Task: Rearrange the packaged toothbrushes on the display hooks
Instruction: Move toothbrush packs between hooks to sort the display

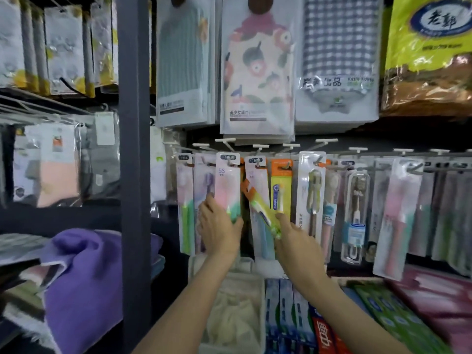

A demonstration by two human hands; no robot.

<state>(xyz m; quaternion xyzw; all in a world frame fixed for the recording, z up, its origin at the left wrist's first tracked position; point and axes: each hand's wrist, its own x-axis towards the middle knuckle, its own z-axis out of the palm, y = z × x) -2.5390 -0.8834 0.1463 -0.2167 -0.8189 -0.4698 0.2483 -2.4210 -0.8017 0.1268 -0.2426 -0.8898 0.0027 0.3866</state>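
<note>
Nearest to us, below the row of display hooks [258,146], we note a bin of pale cloth items [235,318] and boxed toothpaste [288,310] lying flat. To the left of the hooks, beyond a dark upright post [134,175], lies a purple towel [84,282].

Our left hand [219,226] reaches up under the hooks and grips the lower end of a pink-and-green toothbrush pack [228,185], thumb on the front face and fingers behind. That pack hangs upright from its hook, third from the post.

Our right hand [297,241] pinches the lower end of a yellow-and-orange toothbrush pack [263,208]. This pack is tilted, its orange top leaning left toward the pink-and-green pack, and is off the hooks; it lies across the front of a hanging pack with a blue brush [259,200].

Further right along the hooks hang more toothbrush packs [355,213], some swung askew.

Above the hooks hang packaged towels [258,72], and to the right of those a yellow bag [429,52]. The room is dim shop shelving.
</note>
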